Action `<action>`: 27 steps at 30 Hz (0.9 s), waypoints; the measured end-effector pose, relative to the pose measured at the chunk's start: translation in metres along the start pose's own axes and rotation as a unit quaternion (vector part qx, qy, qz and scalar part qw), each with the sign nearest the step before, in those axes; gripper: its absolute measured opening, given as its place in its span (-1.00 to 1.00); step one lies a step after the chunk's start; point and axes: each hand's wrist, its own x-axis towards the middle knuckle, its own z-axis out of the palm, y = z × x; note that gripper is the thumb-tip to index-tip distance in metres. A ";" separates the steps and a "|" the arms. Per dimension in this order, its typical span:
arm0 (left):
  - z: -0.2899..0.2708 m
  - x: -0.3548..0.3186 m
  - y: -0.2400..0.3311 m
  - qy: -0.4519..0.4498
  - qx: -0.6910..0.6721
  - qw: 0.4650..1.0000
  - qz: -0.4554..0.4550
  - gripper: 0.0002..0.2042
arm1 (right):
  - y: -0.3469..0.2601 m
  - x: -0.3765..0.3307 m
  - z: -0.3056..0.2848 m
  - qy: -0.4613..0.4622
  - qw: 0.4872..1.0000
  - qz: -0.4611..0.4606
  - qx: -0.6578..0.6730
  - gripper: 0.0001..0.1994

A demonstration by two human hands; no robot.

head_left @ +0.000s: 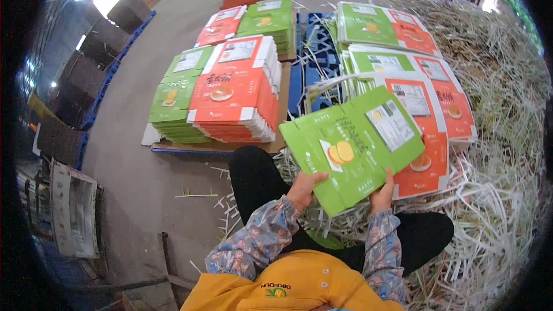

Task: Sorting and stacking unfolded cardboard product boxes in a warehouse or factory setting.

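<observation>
Both hands hold one flat green carton blank (pixel 357 147) up over the lap, tilted, printed side up. Left hand (pixel 304 189) grips its lower-left edge w/ thumb on top; right hand (pixel 382 196) pinches the lower edge, thumb up on the face. Both closed on the sheet, nothing else in them.

Step in hand, as I read it: one blank is lifted off the uncut, strip-tangled sheets (pixel 429 109) at the right and is being cleared or checked before stacking.

Surroundings: white paper trim (pixel 501 196) heaped all over the right side and around the knees. At left, neat piles on a pallet: orange stack (pixel 236 89) just beside a green stack (pixel 175 101), more stacks (pixel 271 20) behind.

Next move likely calls for keeping the sheet flat, shaking off any trim strips, then squaring its edges to the matching green pile, well apart to the left, so a long reach across the body.
</observation>
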 end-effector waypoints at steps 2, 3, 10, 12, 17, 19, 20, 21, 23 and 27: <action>-0.006 -0.004 0.001 0.019 -0.005 0.999 0.032 -0.67 | 0.006 0.001 0.006 0.038 0.998 -0.002 -0.058 -0.65; -0.010 -0.007 0.003 0.018 -0.038 0.999 0.012 -0.68 | 0.007 -0.003 0.015 0.038 0.996 -0.021 -0.080 -0.65; -0.013 -0.031 0.040 -0.049 -0.089 0.995 0.016 -0.64 | 0.000 -0.028 0.092 0.005 0.982 -0.101 -0.158 -0.66; -0.005 -0.047 0.068 -0.066 -0.093 0.992 0.048 -0.64 | -0.006 -0.045 0.121 0.008 0.982 -0.093 -0.163 -0.66; -0.001 -0.089 0.119 -0.098 -0.049 0.976 0.191 -0.66 | -0.006 -0.092 0.189 -0.079 0.980 -0.100 -0.151 -0.68; -0.011 -0.105 0.133 -0.086 -0.053 0.975 0.196 -0.67 | 0.008 -0.098 0.204 -0.092 0.978 -0.100 -0.156 -0.67; -0.018 -0.116 0.141 -0.070 -0.053 0.975 0.203 -0.67 | 0.014 -0.100 0.212 -0.105 0.977 -0.096 -0.158 -0.66; -0.022 -0.128 0.148 -0.047 -0.051 0.971 0.230 -0.68 | 0.021 -0.096 0.214 -0.137 0.970 -0.107 -0.173 -0.67; -0.033 -0.152 0.162 -0.001 -0.059 0.958 0.282 -0.69 | 0.022 -0.106 0.224 -0.232 0.959 -0.013 -0.162 -0.67; -0.040 -0.198 0.196 0.062 -0.128 0.909 0.392 -0.71 | 0.026 -0.105 0.221 -0.369 0.888 0.129 -0.244 -0.68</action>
